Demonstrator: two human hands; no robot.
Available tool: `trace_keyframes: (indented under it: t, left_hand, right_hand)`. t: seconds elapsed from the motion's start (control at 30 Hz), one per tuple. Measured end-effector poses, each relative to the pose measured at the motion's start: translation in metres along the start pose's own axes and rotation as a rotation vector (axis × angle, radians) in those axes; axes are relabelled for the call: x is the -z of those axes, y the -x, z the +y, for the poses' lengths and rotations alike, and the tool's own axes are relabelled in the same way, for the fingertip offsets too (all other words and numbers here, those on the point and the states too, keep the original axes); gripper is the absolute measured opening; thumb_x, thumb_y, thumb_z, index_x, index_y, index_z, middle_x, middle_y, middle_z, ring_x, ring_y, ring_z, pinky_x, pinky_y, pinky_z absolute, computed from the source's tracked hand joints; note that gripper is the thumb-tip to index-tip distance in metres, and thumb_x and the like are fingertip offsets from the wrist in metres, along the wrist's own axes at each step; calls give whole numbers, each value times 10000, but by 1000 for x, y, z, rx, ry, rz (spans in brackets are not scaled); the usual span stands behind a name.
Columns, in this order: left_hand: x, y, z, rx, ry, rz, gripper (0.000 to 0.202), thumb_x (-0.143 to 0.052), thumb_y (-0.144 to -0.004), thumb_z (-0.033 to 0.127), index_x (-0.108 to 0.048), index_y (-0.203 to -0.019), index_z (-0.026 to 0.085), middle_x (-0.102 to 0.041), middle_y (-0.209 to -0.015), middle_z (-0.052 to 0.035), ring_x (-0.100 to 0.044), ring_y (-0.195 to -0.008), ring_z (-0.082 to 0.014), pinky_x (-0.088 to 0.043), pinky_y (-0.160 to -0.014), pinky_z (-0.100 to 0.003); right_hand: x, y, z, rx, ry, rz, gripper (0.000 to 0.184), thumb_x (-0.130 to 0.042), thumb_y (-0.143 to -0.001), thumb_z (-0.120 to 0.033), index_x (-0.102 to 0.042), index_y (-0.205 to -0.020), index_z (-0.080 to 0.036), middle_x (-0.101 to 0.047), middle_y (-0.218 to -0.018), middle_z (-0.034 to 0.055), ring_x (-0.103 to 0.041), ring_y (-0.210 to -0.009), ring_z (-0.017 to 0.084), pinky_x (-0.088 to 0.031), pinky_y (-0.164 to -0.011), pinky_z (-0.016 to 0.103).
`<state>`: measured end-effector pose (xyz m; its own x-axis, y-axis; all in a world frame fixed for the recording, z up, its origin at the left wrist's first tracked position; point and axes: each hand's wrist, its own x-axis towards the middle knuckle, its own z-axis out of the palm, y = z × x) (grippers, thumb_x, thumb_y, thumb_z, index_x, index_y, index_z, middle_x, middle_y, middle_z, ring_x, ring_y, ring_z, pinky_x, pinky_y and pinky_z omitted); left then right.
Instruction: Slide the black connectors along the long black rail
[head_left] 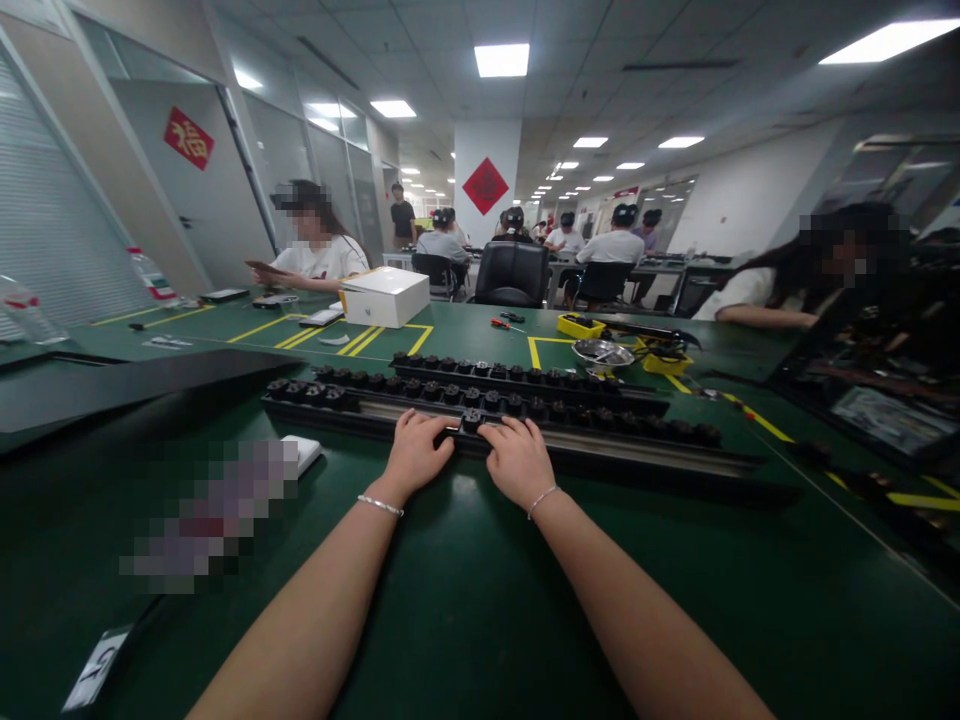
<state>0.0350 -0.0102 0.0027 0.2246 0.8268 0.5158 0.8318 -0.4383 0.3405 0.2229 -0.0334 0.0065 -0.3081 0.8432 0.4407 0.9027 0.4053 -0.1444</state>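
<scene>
A long black rail (645, 455) with a pale strip along its channel lies across the table before me. Near its middle sits a small black block (472, 420) that looks like a socket module. My left hand (414, 455) is at the block's left side, fingers bent over the rail and thumb side close against it. From the right, my right hand (519, 460) pinches toward the same block, its fingers curled on the rail. Several similar blocks (307, 393) sit at the rail's left end. Fingertip contact is partly hidden.
Two more rails with rows of black blocks (517, 374) lie just behind. Further back are a white box (386, 297), a metal bowl (602, 355), a yellow tray (581, 326) and a screwdriver (508, 326). A dark panel (150, 390) lies left; people sit around.
</scene>
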Motion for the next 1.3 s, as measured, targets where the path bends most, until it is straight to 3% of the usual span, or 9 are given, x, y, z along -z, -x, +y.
trace_keyframes:
  t: [0.57, 1.3]
  left_hand:
    - [-1, 0, 0, -16, -6, -22, 226, -503, -799, 269, -653, -966, 292, -708, -960, 23, -595, -969, -189, -194, -1092, -465]
    - [-2, -1, -2, 4, -42, -43, 203, -487, -841, 266, -652, -957, 293, -710, -959, 33, -602, -932, -168, -220, -1077, -438]
  right_hand:
    - [7, 10, 8, 11, 35, -16, 452, -413, -821, -169, -561, -1234, -277, -638, -1155, 37, -437, -1188, 221, -259, -1025, 405]
    - [2, 16, 19, 1, 28, 107, 388, -427, -819, -146, -628, -1137, -245, -670, -1036, 48, -496, -1094, 203, -299, -972, 352]
